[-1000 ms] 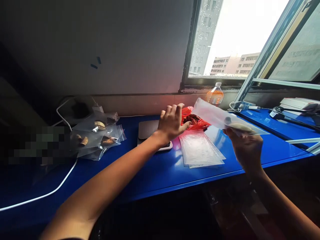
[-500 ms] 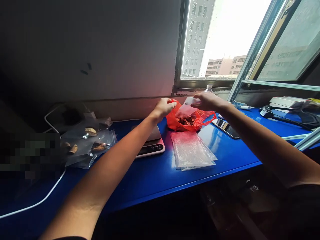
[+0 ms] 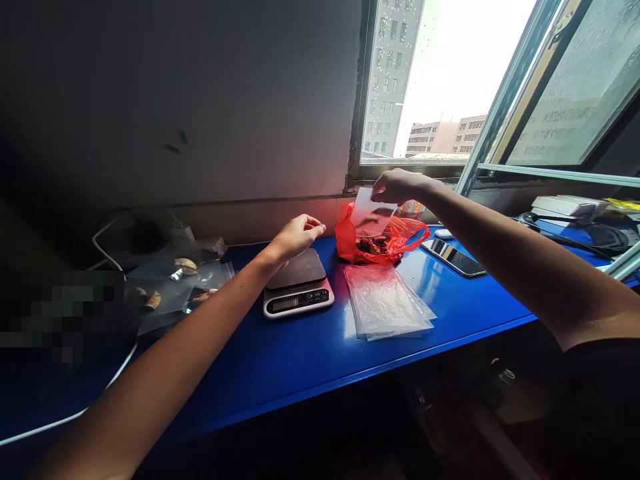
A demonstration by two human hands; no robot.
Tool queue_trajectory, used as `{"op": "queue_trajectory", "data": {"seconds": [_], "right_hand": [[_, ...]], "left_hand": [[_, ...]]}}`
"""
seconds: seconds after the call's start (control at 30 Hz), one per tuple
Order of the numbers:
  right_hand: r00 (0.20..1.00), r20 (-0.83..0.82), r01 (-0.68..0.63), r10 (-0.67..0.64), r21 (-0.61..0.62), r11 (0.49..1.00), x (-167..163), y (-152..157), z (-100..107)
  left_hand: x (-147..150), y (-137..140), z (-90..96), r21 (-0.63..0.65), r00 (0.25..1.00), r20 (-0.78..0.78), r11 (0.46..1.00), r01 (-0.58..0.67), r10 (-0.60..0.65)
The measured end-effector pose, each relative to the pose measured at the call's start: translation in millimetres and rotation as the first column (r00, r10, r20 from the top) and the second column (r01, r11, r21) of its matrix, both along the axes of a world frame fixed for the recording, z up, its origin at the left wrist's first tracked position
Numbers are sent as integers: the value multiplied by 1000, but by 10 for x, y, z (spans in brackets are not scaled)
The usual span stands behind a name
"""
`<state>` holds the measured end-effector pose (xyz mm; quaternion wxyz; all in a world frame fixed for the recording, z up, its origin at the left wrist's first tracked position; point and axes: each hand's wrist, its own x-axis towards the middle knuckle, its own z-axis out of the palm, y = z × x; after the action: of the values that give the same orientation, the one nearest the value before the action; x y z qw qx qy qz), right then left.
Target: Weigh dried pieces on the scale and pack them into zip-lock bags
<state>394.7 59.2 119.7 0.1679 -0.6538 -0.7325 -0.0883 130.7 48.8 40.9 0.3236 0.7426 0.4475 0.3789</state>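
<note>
- A red bag (image 3: 345, 241) stood upright, its mouth open, on the blue surface (image 3: 300, 367), with brown pieces (image 3: 374, 245) inside.
- Just in front of it lay a stack of flat bags (image 3: 390, 307).
- Beside these, to the left, sat the scale (image 3: 299, 303), its display facing the person.
- Farther left, filled bags (image 3: 173, 283) lay in shadow, partly hidden by the left forearm; a white cable (image 3: 45, 428) ran past them.
- A phone (image 3: 457, 260) lay to the right of the red bag, and a bottle (image 3: 417, 211) stood behind it, mostly hidden.
- At far right were books (image 3: 555, 205), behind a metal rack (image 3: 495, 125).
- The right hand (image 3: 387, 187) pinched the top of the held bag (image 3: 367, 210), which hung down into the red bag's mouth; contact with the pieces could not be told.
- The right arm reached across above the phone, the wrist bent downward.
- The left hand (image 3: 300, 237) hung over the scale's back edge, fingers curled toward the red bag but apart from it; whether thumb and fingertips met was unclear.
</note>
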Motion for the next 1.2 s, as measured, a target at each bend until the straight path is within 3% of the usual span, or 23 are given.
{"op": "queue_trajectory", "data": {"seconds": [0.1, 0.23, 0.33, 0.43, 0.5, 0.6, 0.73, 0.83, 0.97, 1.07, 1.13, 1.2], "right_hand": [[999, -27, 23, -23, 4, 1000, -66, -12, -35], [994, -50, 110, -100, 252, 961, -76, -141, 27], [977, -179, 184, -114, 445, 876, -5, -370, 108], [922, -384, 225, 39, 616, 755, -5, -631, 116], [810, -545, 240, 218, 646, 724, -106, -752, 33], [538, -741, 173, 402, 563, 808, -388, -806, -233], [221, -892, -17, 393, 400, 916, -757, -760, -688], [121, -927, -72, 355, 348, 935, -877, -764, -924], [116, -936, -139, 333, 316, 938, -865, -800, -1023], [171, -934, -128, 313, 294, 947, -781, -762, -1015], [225, -904, -15, 364, 370, 929, -719, -724, -1009], [310, -843, 83, 441, 486, 870, -700, -722, -1011]], "left_hand": [[-101, 8, -14, 6, 1000, -11, 1000, -10, 10], [-187, -60, -43, 36, 1000, 1, 999, 9, -9], [-258, -177, -107, 82, 999, 21, 996, 32, -33], [-346, -289, -215, 113, 997, 23, 991, 72, -75], [-405, -337, -288, 98, 990, 16, 986, 138, -140], [-485, -379, -356, 53, 970, 37, 970, 238, -241], [-590, -442, -358, 91, 967, 153, 977, 194, -206], [-658, -486, -355, 134, 973, 177, 983, 126, -149], [-706, -480, -379, 166, 973, 206, 984, 72, -106], [-755, -452, -359, 225, 967, 249, 974, -9, -49], [-805, -456, -311, 285, 986, 167, 958, -24, -25], [-851, -493, -250, 322, 998, -22, 945, 58, -54]]}}
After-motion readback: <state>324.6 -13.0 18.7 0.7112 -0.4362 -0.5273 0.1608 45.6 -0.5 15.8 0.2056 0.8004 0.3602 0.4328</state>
